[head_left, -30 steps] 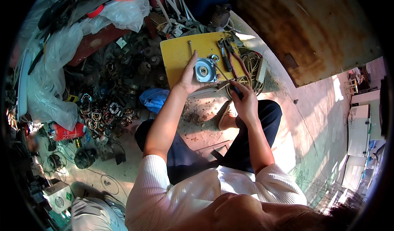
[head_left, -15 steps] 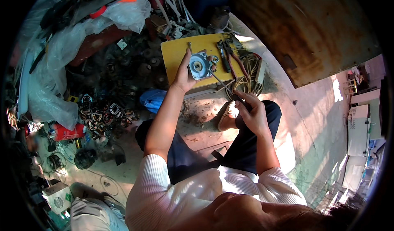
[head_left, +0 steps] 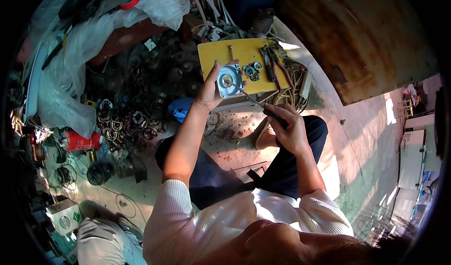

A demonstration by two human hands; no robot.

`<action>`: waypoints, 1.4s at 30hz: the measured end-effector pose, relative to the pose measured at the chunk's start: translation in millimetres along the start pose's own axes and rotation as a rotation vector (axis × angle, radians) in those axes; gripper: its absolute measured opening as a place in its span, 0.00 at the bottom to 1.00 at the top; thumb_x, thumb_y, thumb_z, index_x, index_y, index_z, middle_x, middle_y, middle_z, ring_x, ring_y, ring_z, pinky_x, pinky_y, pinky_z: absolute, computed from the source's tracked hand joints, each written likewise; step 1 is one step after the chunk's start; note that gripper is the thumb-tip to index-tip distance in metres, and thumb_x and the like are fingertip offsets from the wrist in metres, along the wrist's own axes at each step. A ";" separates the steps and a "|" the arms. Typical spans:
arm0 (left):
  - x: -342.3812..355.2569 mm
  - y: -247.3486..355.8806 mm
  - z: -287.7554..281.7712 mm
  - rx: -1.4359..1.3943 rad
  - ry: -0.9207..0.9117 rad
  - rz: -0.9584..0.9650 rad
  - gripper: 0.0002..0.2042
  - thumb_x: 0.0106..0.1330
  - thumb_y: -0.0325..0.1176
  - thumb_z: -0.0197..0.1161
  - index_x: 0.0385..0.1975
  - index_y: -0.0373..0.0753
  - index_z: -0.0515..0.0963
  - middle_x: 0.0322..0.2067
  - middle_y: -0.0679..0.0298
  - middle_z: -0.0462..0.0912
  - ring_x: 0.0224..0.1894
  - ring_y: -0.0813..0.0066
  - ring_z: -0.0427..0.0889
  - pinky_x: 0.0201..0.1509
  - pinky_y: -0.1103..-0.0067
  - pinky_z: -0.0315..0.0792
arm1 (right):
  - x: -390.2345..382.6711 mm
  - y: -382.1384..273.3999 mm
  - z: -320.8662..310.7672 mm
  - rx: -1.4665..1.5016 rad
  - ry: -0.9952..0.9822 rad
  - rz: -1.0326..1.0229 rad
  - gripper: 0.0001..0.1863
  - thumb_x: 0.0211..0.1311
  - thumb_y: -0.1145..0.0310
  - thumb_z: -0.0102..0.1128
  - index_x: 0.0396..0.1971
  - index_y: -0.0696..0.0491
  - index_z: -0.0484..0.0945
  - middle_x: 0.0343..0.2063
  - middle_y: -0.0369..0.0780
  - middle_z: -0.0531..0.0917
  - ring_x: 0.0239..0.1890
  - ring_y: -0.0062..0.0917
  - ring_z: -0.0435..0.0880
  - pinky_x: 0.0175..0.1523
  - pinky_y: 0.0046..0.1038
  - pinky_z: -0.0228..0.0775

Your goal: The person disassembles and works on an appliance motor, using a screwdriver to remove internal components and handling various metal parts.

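A square silver metal housing [head_left: 225,74] sits in my left hand [head_left: 209,88], gripped by thumb and fingers over the yellow board [head_left: 209,52]. My right hand [head_left: 290,128] is closed on the dark handle of a screwdriver [head_left: 250,96], whose shaft reaches into the housing's centre. Several small rings [head_left: 253,70] lie on the board beside the housing. Farther right on it are a dark-handled tool [head_left: 268,66] and red-handled pliers [head_left: 281,71]; a thin metal rod [head_left: 230,51] lies near the top.
Dark metal parts [head_left: 112,121], crumpled plastic [head_left: 80,77], a red canister [head_left: 82,140] and blue cloth [head_left: 178,107] fill the left. Coiled cables [head_left: 291,93] lie by the board. A rusty sheet [head_left: 357,39] stands upper right. Another person's grey clothing [head_left: 101,241] shows lower left.
The screwdriver tip has moved from the housing's right edge into its centre. My right hand is lower and farther right than a second ago. The small rings now show more fully.
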State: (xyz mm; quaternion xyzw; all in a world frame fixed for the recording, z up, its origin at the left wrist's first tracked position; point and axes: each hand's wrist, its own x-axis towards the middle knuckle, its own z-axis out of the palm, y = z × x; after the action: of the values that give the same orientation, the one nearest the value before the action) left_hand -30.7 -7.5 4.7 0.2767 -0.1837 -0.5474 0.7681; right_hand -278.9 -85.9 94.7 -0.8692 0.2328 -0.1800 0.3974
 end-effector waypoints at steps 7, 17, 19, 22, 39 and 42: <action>-7.9 -4.3 4.2 -0.048 0.017 -0.080 0.37 0.68 0.67 0.49 0.63 0.38 0.66 0.48 0.55 0.80 0.47 0.56 0.84 0.48 0.58 0.81 | 10.6 4.1 22.1 0.093 0.188 -0.048 0.18 0.60 0.75 0.61 0.52 0.53 0.80 0.35 0.43 0.79 0.36 0.36 0.80 0.44 0.29 0.72; -17.4 16.7 -2.7 0.001 0.033 0.077 0.41 0.67 0.68 0.47 0.64 0.33 0.64 0.49 0.51 0.80 0.49 0.56 0.83 0.55 0.63 0.78 | 5.3 -11.6 19.3 -0.211 0.085 -0.110 0.18 0.54 0.74 0.65 0.47 0.48 0.84 0.35 0.40 0.81 0.34 0.35 0.83 0.39 0.31 0.76; -19.9 18.1 -3.7 0.022 0.049 0.075 0.41 0.68 0.67 0.47 0.65 0.33 0.64 0.49 0.52 0.80 0.49 0.55 0.83 0.55 0.63 0.78 | 4.9 -13.7 19.2 -0.235 0.046 -0.086 0.20 0.53 0.77 0.65 0.48 0.49 0.83 0.36 0.40 0.80 0.37 0.34 0.83 0.43 0.30 0.76; -21.4 16.8 -7.2 0.055 0.038 0.086 0.40 0.69 0.66 0.46 0.65 0.33 0.63 0.49 0.52 0.80 0.50 0.55 0.83 0.55 0.64 0.78 | 4.5 -17.3 17.5 -0.249 0.018 -0.075 0.21 0.52 0.78 0.65 0.48 0.49 0.84 0.37 0.40 0.80 0.38 0.34 0.83 0.44 0.29 0.76; -23.9 8.2 -18.6 -0.072 0.064 -0.175 0.39 0.66 0.69 0.48 0.60 0.36 0.71 0.48 0.54 0.82 0.45 0.56 0.85 0.46 0.59 0.82 | 8.5 0.4 19.4 -0.183 -0.011 -0.138 0.17 0.53 0.76 0.66 0.45 0.50 0.85 0.33 0.40 0.82 0.34 0.37 0.83 0.39 0.32 0.75; -20.1 2.6 -15.7 -0.207 0.095 -0.190 0.39 0.65 0.70 0.49 0.58 0.38 0.72 0.45 0.56 0.83 0.46 0.55 0.84 0.46 0.57 0.82 | 10.0 5.3 20.8 -0.155 -0.009 -0.117 0.17 0.53 0.76 0.66 0.46 0.51 0.85 0.34 0.41 0.81 0.34 0.37 0.82 0.40 0.32 0.75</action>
State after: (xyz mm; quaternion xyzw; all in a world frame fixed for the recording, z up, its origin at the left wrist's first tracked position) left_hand -26.3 15.6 -5.5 0.2376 -0.0627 -0.6200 0.7451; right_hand -261.7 -81.8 79.0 -0.9102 0.1930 -0.1807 0.3189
